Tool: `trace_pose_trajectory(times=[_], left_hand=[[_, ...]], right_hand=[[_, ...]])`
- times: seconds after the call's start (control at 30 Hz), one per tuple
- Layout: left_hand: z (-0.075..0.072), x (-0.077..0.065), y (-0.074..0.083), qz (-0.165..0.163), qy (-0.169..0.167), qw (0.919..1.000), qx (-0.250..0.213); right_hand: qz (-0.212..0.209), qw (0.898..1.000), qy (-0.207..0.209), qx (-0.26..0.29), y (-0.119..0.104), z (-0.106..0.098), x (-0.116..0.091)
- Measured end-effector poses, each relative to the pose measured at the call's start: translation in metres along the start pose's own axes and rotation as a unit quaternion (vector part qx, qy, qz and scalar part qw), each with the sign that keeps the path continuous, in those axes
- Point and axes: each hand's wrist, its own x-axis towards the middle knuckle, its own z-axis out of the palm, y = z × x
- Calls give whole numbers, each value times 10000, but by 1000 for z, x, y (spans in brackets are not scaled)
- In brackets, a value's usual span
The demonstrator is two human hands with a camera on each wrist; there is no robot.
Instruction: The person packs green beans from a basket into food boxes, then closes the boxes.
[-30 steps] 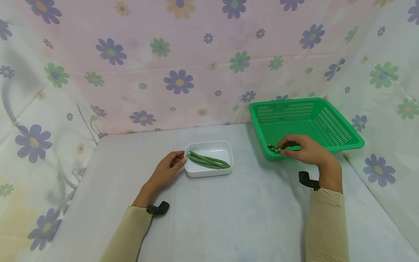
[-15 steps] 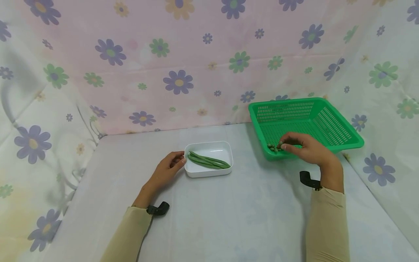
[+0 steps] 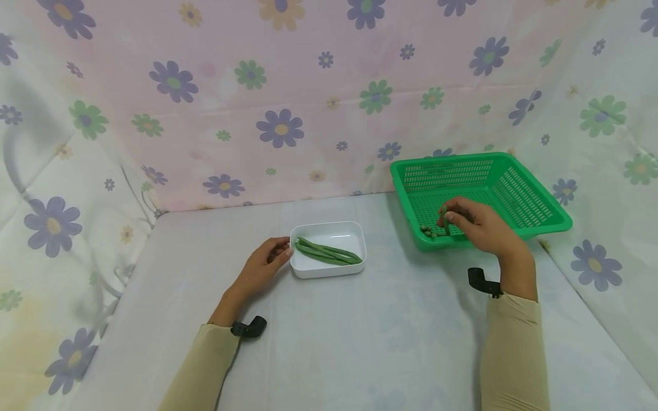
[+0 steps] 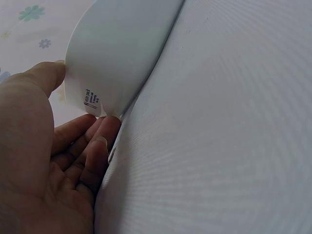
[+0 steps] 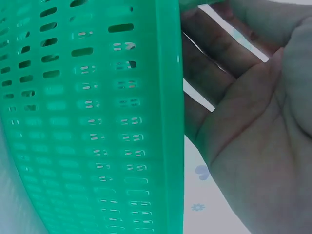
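My left hand point(image 3: 261, 264) holds the left end of a white rectangular dish point(image 3: 329, 273). Its thumb is at the dish's rim and the fingertips are at the lower edge in the left wrist view. Several long green beans point(image 3: 329, 253) lie side by side in the dish. Over the near left corner of a green plastic basket point(image 3: 557, 224), my right hand point(image 3: 478, 224) pinches a green bean point(image 3: 446, 224) between thumb and fingers, with its lower part hanging down. More green bean ends point(image 3: 426, 230) show in that corner. The basket's wall hides the right fingertips in the right wrist view.
A pale cloth point(image 3: 329, 342) covers the table. Floral sheets point(image 3: 329, 103) hang behind it and on both sides, and the basket stands close to the back sheet. Between dish and basket lies a stretch of cloth. A black wrist camera point(image 3: 483, 282) sits below the right hand.
My right hand has risen a little from the basket's corner, drawing up a green bean that now hangs from its fingers. The left hand and the dish have stayed in place.
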Motion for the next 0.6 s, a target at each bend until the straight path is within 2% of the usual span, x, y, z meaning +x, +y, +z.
trace_pose_trajectory(times=[0.2,0.3,0.6], left_hand=[[-1,0,2,-139,-30,9999,-86],[-1,0,2,-158,-35,9998,-85],[-2,0,2,-228,-64,9996,-149]], right_hand=[[264,9994,180,-100,-4,2,1],[256,9990,332,-184,-4,3,2],[-98,9945,907,-517,-4,7,5]])
